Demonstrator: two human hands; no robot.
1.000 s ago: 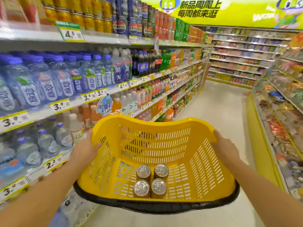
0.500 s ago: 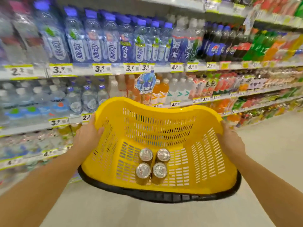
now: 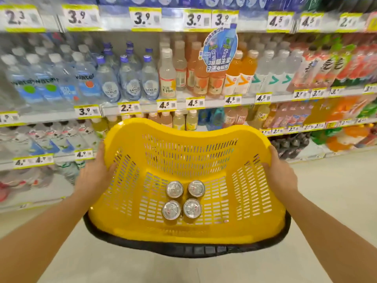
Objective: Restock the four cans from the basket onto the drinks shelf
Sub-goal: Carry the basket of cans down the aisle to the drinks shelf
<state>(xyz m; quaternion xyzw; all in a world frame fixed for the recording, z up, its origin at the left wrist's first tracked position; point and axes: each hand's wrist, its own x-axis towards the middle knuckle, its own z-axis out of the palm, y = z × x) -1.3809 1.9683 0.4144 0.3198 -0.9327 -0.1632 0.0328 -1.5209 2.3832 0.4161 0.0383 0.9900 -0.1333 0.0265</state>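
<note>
A yellow slotted basket (image 3: 253, 193) with a black handle along its near rim is held out in front of me. My left hand (image 3: 95, 174) grips its left rim and my right hand (image 3: 280, 175) grips its right rim. On the basket floor stand several gold cans (image 3: 183, 199) with silver tops, upright in a tight square. The drinks shelf (image 3: 212, 103) runs across the view right behind the basket, its tiers packed with bottles.
Water bottles (image 3: 130, 82) fill the left shelves; orange and clear drink bottles (image 3: 238, 74) stand in the middle, coloured sodas at the right. Yellow price tags line each shelf edge. A blue promo sign (image 3: 221, 50) hangs from the upper tier. Pale floor (image 3: 336, 197) lies to the right.
My view has swung left from looking down the aisle to facing the drinks shelf squarely and closer. Both hands have kept hold of the basket; the cans have not shifted.
</note>
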